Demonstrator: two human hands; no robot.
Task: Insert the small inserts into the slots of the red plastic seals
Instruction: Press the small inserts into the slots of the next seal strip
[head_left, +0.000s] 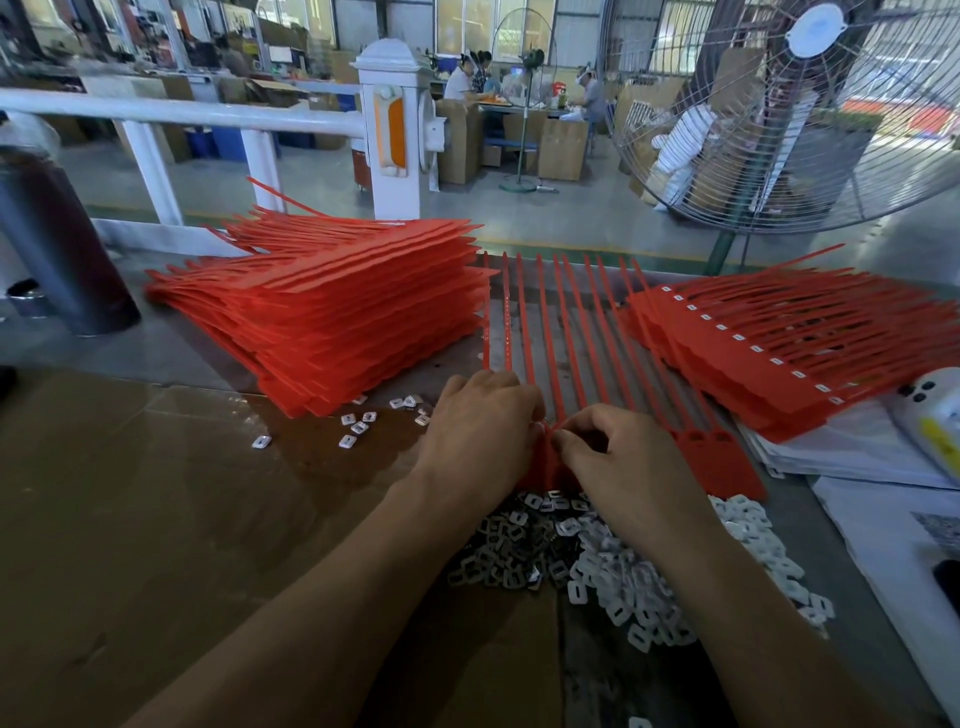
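My left hand (480, 426) and right hand (618, 457) meet at the middle of the bench (156, 343), both curled, fingertips pinched together on the head end of a strip of red seals (727, 462). The left hand presses down on the strip; the right thumb and forefinger are closed at a slot, though I cannot tell whether an insert sits between them. The strip's thin tails (566, 322) fan away from me across the bench. Just under my wrists lies the pile of small inserts (613, 566), darker metal pieces to the left and white ones to the right, touching the near edge of the strip. A few loose inserts (358, 427) lie scattered to the left on the brown cardboard (130, 509). Beyond them stands a tall stack of red seals (337, 317). To the right is a second stack (779, 358) whose heads show white inserts in their slots, resting on white papers (857, 452). A large fan (810, 119) stands behind the bench.
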